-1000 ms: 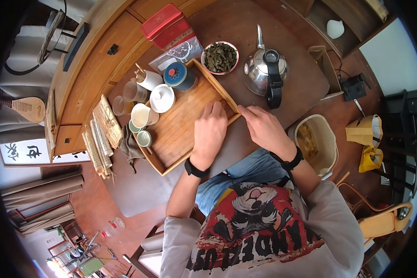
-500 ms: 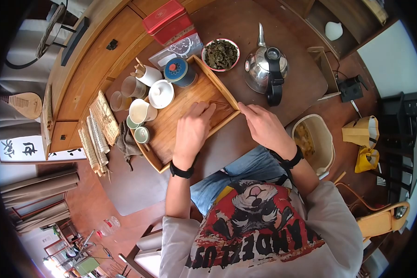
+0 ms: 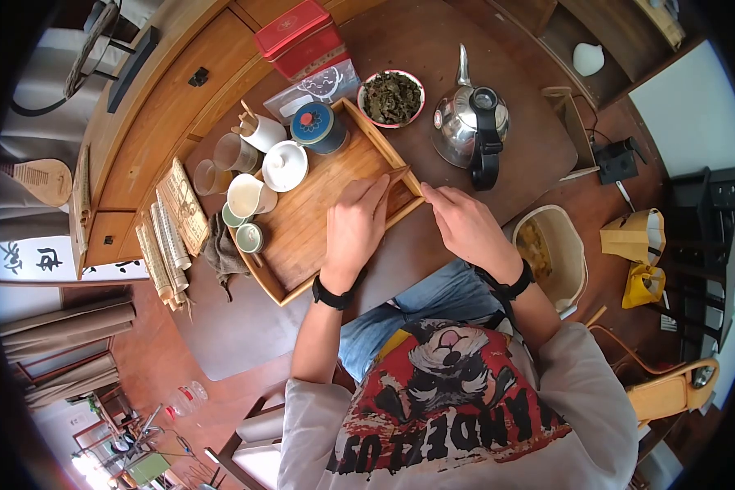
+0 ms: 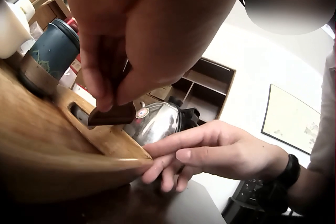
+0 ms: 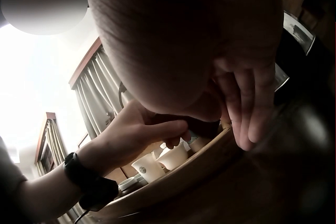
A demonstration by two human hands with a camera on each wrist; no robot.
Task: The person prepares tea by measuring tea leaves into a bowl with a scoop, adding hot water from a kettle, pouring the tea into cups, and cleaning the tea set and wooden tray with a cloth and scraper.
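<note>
My left hand [image 3: 354, 227] is over the near right part of the wooden tea tray [image 3: 310, 220], pinching a small dark brown scoop [image 4: 111, 117] between thumb and fingers. In the left wrist view the scoop is held close to the tray's end wall, near its slot handle. My right hand [image 3: 470, 225] touches the tray's near right corner. Its fingers are extended, the index fingertip at the rim and the others along the outside. On the tray stand a blue lidded jar [image 3: 317, 127], a white lidded bowl [image 3: 285, 166], a white pouring cup [image 3: 249, 195] and small green cups [image 3: 250, 238].
Beyond the tray sit a bowl of tea leaves [image 3: 392, 99], a steel kettle [image 3: 465, 131] and a red tin [image 3: 301, 39]. Rolled mats [image 3: 165, 253] and a dark cloth [image 3: 223, 245] lie left. A waste bin [image 3: 554, 253] stands on the floor at right.
My left hand drew back to the left from the tray's right corner, then shifted a little right again, with the scoop showing beyond its fingertips. The right hand stays at the corner.
</note>
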